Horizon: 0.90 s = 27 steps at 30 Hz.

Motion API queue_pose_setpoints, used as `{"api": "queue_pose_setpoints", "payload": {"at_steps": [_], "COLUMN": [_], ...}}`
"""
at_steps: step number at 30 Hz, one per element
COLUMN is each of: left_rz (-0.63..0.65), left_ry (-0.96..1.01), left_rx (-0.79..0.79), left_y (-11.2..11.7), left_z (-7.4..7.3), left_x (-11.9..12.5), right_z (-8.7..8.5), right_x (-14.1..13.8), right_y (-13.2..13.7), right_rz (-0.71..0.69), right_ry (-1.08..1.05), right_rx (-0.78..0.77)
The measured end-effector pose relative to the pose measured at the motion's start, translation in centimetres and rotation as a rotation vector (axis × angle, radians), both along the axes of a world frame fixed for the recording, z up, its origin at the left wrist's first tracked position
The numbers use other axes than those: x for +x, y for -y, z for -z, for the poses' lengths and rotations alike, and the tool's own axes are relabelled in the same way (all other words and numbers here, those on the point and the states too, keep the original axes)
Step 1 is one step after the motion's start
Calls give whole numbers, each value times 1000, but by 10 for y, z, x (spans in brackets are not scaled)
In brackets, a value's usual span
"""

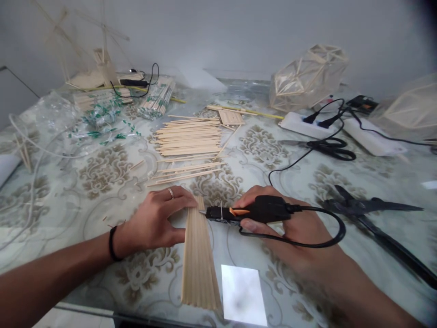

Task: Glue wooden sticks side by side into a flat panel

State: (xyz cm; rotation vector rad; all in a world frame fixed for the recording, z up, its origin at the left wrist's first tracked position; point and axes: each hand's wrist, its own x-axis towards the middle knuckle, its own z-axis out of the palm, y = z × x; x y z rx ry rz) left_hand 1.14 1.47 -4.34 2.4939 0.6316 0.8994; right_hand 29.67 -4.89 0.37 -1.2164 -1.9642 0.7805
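My left hand (155, 223), fingers spread, steadies the stick panel (200, 259); my right hand (290, 223) grips a glue gun (252, 212) at the panel's top edge; loose sticks (189, 139) lie unused beyond.

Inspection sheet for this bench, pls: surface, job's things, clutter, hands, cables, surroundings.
Surface: table, patterned cloth under glass, glare patch.
Job's things: stick panel lying flat; glue gun tip at its top edge.
Clutter: loose sticks, bagged sticks, scissors, shears.
Hands: left hand presses panel; right hand grips glue gun.
Cables: cord loops by right hand; power strip, two plugs.
Surroundings: stick-frame model, wall.
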Motion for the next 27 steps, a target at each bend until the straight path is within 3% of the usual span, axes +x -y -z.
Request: {"api": "queue_pose_setpoints", "payload": {"at_steps": [9, 27], "left_rz": [29, -9], "left_ry": [64, -12], "left_rx": [30, 34], "left_y": [-3, 4], "left_z": [2, 1], "left_x": [3, 1], "right_z": [-3, -5], "right_x": [1, 4], "right_y": [4, 10], "right_rz": [-37, -54], "right_ry": [-28, -89], "right_rx": [-11, -128]}}
